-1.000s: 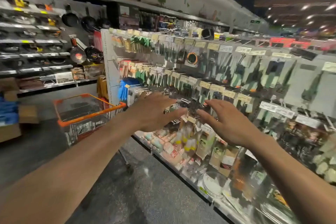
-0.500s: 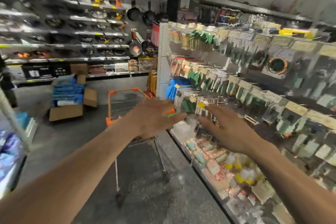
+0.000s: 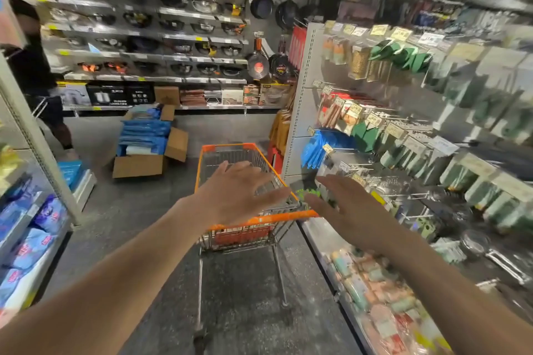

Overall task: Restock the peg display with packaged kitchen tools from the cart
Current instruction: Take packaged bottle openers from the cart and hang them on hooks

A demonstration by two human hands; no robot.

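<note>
In the shop aisle, beside the white metal peg display (image 3: 300,101) on the person's right, an orange-handled wire shopping cart (image 3: 259,219) stands on the dark speckled floor, its right side close against the end of the display. The person's left hand (image 3: 233,194) hovers palm down over the near end of the cart basket, fingers straight and slightly spread, holding nothing. The right hand (image 3: 353,210) hovers just beside the cart's near right corner, in front of the lower pegs, fingers likewise extended and spread, holding nothing. Neither hand touches the cart handle. The green and grey carded kitchen-tool packs (image 3: 403,150) hang in rows on the pegs, with yellow price tags at the peg tips; motion blur hides their detail. A small dark pack with green print (image 3: 308,191) shows just beyond the right fingertips; whether it hangs on a peg or lies in the cart cannot be determined. The cart's contents cannot be made out. Beyond the cart, an open brown cardboard box (image 3: 138,166) filled with blue packs sits on the floor. Grey shelves of dark pans (image 3: 173,37) line the back wall. Another person in dark clothing (image 3: 30,66) stands at far left.
</note>
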